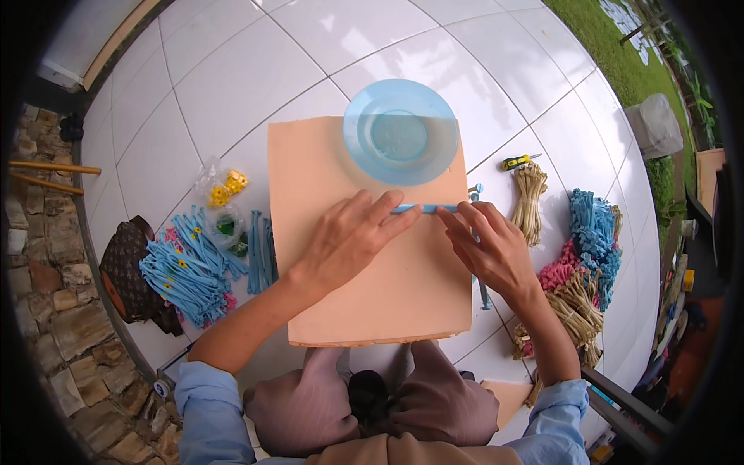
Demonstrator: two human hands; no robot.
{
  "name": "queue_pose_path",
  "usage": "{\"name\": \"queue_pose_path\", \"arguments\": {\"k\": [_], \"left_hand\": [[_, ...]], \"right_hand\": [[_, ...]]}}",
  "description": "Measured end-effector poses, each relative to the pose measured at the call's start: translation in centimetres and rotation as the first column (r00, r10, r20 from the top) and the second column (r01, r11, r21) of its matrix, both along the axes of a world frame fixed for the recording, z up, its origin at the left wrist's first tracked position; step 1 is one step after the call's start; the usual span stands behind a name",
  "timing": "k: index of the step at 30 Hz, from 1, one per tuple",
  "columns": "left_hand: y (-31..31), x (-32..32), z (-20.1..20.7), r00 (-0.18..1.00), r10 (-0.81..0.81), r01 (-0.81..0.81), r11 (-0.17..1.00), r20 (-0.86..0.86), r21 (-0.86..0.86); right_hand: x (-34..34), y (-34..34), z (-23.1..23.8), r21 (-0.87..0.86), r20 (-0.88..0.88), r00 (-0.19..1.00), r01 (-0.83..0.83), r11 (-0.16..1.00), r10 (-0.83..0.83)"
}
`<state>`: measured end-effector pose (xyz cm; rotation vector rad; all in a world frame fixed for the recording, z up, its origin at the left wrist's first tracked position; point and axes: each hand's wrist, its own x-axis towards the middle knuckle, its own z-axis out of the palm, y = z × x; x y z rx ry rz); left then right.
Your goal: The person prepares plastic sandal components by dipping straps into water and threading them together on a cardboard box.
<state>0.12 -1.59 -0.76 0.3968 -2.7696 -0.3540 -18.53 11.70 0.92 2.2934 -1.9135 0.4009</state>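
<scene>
A narrow light-blue strip (428, 208) lies level across the upper part of a peach-coloured board (380, 287), with a hand at each end. My left hand (341, 236) pinches its left end between thumb and fingers. At the other end, the fingertips of my right hand (492, 244) are closed on the strip. Just beyond both hands sits a clear blue round dish (358, 161), partly over the board's far edge. By the board's right edge, partly hidden by my right hand, another blue piece (485, 297) shows.
Left of the board are blue strips (261, 252), a heap of blue strips with yellow flowers (182, 271), a plastic bag of yellow pieces (226, 188) and a brown patterned bag (124, 271). Rightward lie a screwdriver (518, 161), beige strips (529, 205), blue bundles (593, 232) and pink bundles (559, 271).
</scene>
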Motion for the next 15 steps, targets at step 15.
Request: {"name": "queue_pose_path", "arguments": {"k": [15], "left_hand": [[-0.02,-0.13,-0.15,1.0,-0.001,0.001,1.0,-0.016,0.02]], "right_hand": [[0.24,-0.17,-0.36,-0.002,0.022,0.999,0.031,1.0,-0.031]]}}
